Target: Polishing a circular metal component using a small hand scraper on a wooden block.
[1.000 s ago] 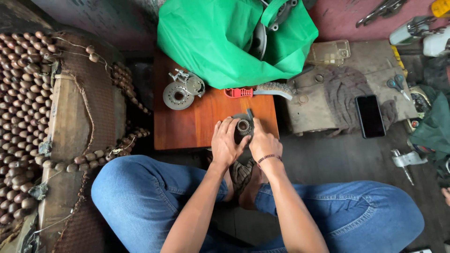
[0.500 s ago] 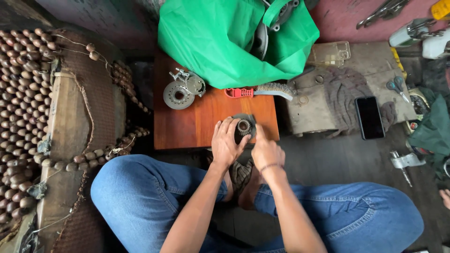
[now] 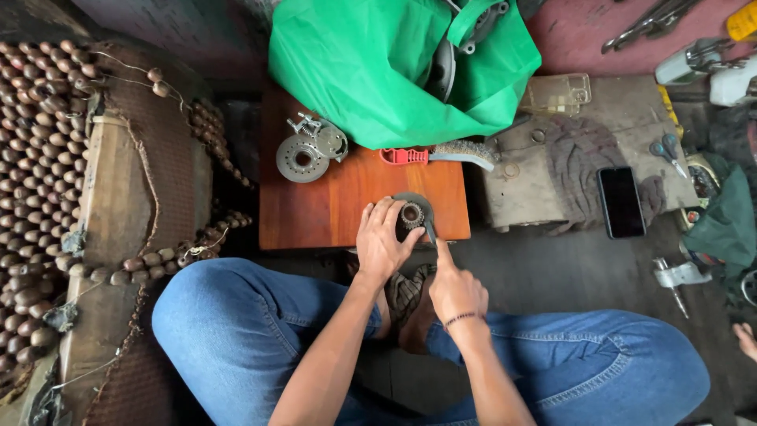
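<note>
The left hand (image 3: 384,237) is gripping a toothed metal gear (image 3: 411,214) on the counter (image 3: 347,197); the right hand (image 3: 455,285) is closing around a thin tool (image 3: 430,230). The gear is likely heavy, rigid and greasy: grip the rim.

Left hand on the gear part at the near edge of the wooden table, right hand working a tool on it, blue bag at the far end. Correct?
Not quite: the head view shows a green bag, not blue. The rest holds: the left hand grips the gear part at the near edge of the wooden table, and the right hand works a thin tool on it.
</note>
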